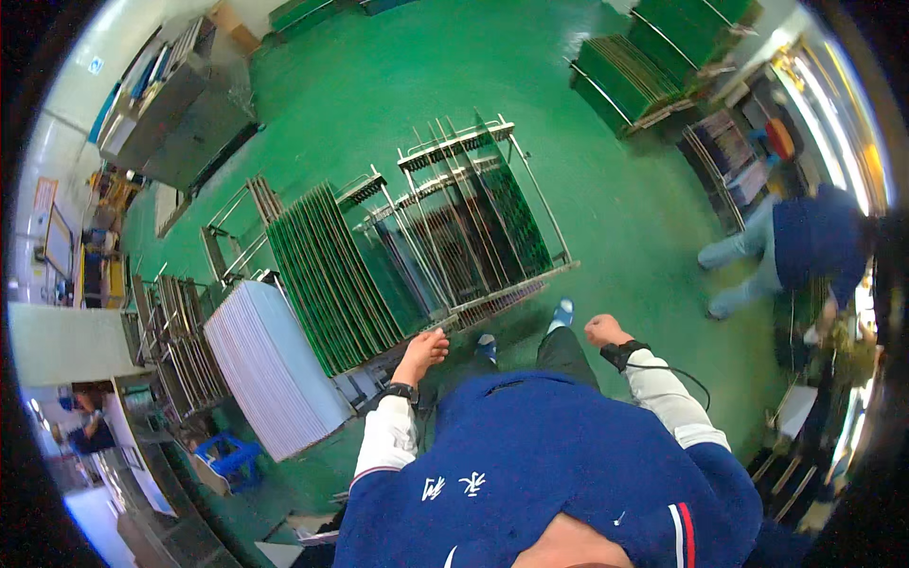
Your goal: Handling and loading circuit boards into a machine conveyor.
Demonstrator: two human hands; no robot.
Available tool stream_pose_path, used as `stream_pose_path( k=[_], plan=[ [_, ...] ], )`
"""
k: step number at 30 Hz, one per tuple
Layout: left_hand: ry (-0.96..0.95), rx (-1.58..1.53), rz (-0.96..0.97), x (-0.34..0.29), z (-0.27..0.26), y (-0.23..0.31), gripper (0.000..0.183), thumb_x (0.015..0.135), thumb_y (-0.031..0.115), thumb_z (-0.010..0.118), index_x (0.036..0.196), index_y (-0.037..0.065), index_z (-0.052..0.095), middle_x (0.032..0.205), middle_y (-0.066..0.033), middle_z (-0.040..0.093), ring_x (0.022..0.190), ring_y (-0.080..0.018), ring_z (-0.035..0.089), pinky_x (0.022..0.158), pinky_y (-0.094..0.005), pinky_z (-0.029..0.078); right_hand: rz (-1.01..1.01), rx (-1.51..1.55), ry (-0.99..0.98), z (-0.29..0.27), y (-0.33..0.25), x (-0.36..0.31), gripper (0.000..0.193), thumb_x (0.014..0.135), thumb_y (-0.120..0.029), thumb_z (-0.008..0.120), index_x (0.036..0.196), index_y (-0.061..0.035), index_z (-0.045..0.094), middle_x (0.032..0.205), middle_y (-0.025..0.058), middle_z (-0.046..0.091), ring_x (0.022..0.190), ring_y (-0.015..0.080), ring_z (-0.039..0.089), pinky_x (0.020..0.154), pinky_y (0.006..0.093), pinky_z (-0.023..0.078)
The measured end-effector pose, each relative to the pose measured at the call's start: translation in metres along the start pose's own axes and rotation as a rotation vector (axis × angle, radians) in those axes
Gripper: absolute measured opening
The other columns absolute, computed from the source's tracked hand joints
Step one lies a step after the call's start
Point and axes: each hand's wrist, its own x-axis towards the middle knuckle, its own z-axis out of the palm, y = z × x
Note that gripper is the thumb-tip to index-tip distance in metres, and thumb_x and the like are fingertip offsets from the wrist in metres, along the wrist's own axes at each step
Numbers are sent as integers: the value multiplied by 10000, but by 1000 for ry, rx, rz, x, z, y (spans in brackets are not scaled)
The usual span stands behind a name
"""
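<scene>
The left hand (425, 351), half open and empty, is near the lower edge of the green panels (331, 279) left of centre, the right hand (606, 331) is loosely clenched, and floor (634, 218) spreads toward upper right.

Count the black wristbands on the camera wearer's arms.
2: a left wristband, just behind the left hand, and a right wristband, just behind the right hand. The white sleeves could hide others.
</scene>
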Motion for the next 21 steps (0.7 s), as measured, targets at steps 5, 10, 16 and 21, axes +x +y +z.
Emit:
stream_pose_path(
  k=[5, 10, 16, 21],
  plan=[
    [218, -218, -15, 6, 43, 5, 401, 909, 411, 569, 1080, 48, 568, 981, -59, 642, 830, -170, 627, 689, -298, 516, -339, -304, -18, -99, -67, 146, 254, 709, -229, 566, 738, 2, 667, 718, 236, 629, 661, 383, 627, 639, 441, 514],
    [459, -443, -5, 32, 109, 7, 454, 908, 420, 563, 1127, 22, 558, 991, -83, 634, 834, -168, 618, 704, -294, 510, -500, -517, 9, -183, -154, 307, 250, 708, -209, 538, 734, 6, 664, 759, 253, 616, 730, 435, 603, 702, 487, 503],
    [619, -815, 25, 81, 187, 4, 593, 905, 467, 547, 1242, -15, 469, 1162, -162, 572, 959, -236, 597, 812, -347, 496, -713, -585, 47, -208, -302, 429, 277, 750, -244, 566, 833, -4, 676, 820, 230, 642, 782, 415, 615, 733, 464, 495],
    [681, -1072, 52, 128, 225, 7, 778, 901, 542, 500, 1391, -28, 298, 1388, -231, 389, 1148, -322, 502, 942, -422, 429, -792, -463, 35, -194, -399, 492, 351, 826, -323, 561, 979, -25, 667, 913, 196, 659, 871, 364, 624, 785, 420, 482]
  ],
)
